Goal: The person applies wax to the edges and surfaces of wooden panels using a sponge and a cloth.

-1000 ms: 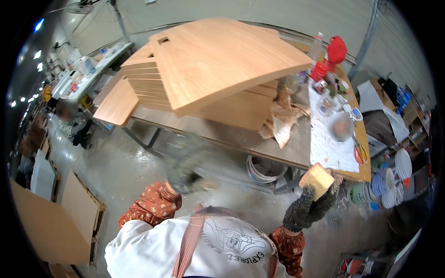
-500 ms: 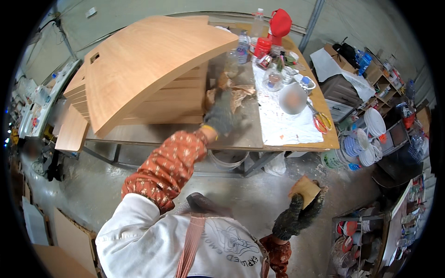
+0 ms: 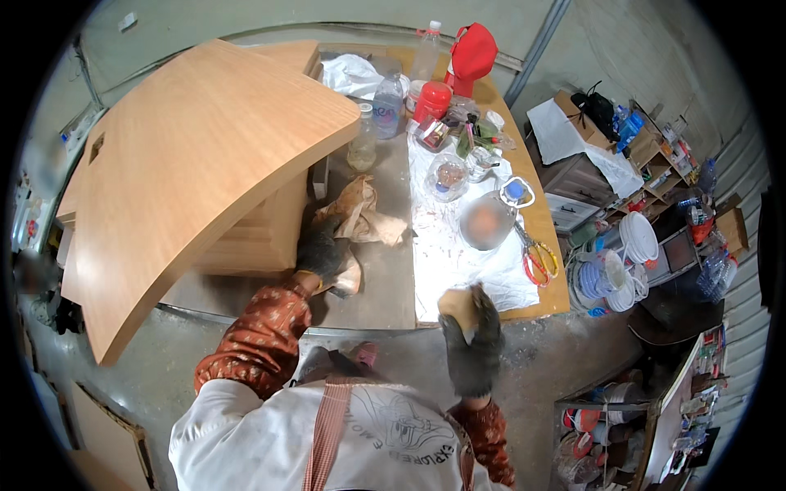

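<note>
My left hand (image 3: 321,252), in a dark glove, is down on the table beside the wooden piece. It touches a crumpled tan cloth or paper (image 3: 356,211), part of which also shows at the near side of the hand. Its fingers are dark and partly hidden, so I cannot tell whether they grip. Over the table's front edge is my gloved right hand (image 3: 476,352), closed on a folded piece of tan sandpaper (image 3: 460,309). A large curved wooden panel (image 3: 221,139) lies on top of a slatted wooden body (image 3: 254,237), left of my left hand.
A glass bottle (image 3: 362,147) and a plastic bottle (image 3: 387,106) stand beyond the cloth. On a white sheet (image 3: 438,270) sit a large clear jug (image 3: 490,217), jars and scissors (image 3: 539,260). Buckets (image 3: 637,237) stand right of the table, near a low shelf (image 3: 606,393).
My left hand has come down onto the crumpled cloth or paper. My right hand has risen from beside my body to the table's front edge with the sandpaper. The view has shifted.
</note>
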`<control>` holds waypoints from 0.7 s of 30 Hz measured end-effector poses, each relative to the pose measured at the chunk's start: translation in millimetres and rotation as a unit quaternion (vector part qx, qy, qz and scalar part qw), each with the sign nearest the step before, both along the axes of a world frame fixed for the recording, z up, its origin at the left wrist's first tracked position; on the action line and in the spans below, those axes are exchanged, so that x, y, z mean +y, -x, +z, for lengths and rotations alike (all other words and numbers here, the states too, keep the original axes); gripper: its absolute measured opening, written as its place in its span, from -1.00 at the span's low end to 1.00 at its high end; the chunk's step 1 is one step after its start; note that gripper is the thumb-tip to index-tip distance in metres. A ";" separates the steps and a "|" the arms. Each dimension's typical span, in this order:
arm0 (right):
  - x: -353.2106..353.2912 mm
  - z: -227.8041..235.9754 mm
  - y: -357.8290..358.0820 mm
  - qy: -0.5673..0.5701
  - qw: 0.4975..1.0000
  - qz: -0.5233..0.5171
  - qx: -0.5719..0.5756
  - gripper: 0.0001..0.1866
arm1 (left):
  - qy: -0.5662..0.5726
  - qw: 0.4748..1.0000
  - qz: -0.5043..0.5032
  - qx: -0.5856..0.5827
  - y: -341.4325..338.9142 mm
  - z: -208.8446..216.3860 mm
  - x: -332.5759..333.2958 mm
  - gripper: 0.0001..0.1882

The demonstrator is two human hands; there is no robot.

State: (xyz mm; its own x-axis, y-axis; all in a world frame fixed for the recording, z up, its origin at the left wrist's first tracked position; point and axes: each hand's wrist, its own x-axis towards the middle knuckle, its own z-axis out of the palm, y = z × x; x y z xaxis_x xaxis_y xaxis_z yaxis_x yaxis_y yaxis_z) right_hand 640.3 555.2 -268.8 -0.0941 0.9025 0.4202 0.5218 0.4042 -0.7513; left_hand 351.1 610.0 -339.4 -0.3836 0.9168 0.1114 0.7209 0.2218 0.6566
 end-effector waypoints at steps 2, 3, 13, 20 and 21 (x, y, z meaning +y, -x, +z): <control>38.6 0.2 6.0 -0.038 0.994 0.046 -0.094 -0.37 | 0.009 0.999 -0.002 -0.041 -2.9 8.2 -1.2 -0.68; 56.9 -1.9 9.8 -0.071 0.990 0.061 -0.110 -0.37 | -0.015 0.999 -0.007 -0.044 3.5 -3.3 -2.3 -0.70; 160.9 -34.1 65.9 -0.215 0.914 0.149 -0.312 -0.50 | -0.086 0.993 0.011 -0.078 5.9 -17.5 -9.4 -0.76; 214.8 -2.7 27.6 -0.136 0.919 0.318 -0.190 -0.54 | -0.110 0.992 -0.022 -0.049 -1.9 -22.9 -16.7 -0.62; 240.5 40.5 29.7 -0.187 0.895 0.301 -0.271 -0.59 | -0.093 0.995 -0.017 -0.014 -3.2 -24.3 -20.5 -0.64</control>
